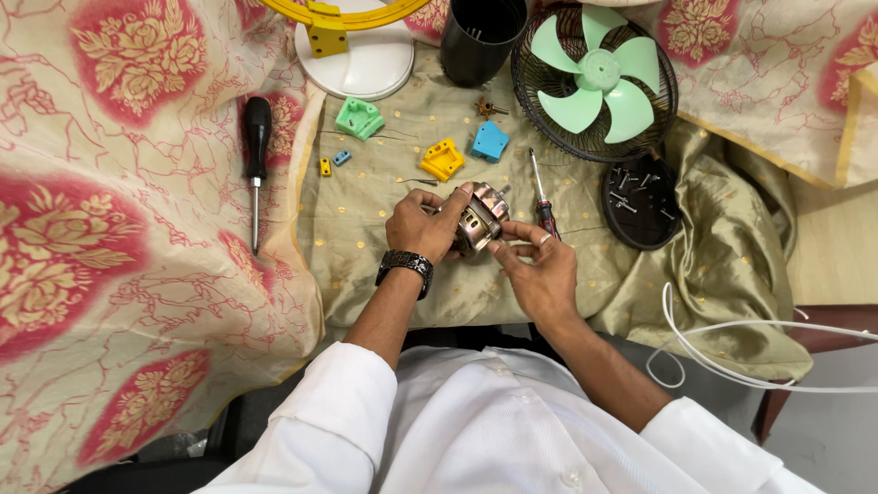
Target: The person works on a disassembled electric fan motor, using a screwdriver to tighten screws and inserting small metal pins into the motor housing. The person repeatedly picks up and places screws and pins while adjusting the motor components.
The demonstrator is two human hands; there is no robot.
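A small metal fan motor (482, 218) with copper windings is held over the olive cloth. My left hand (422, 226), with a black watch on the wrist, grips its left side. My right hand (540, 265), with a ring on one finger, pinches its lower right edge with the fingertips. A red-handled screwdriver (541, 197) lies just right of the motor, beside my right hand.
Behind the motor lie a yellow bracket (443, 159), a blue part (490, 141) and a green part (358, 118). A fan grille with a green blade (597, 78) stands at the back right, beside a black lid holding screws (639, 203). A black-handled screwdriver (256, 155) rests at left. White cable (732, 352) trails at right.
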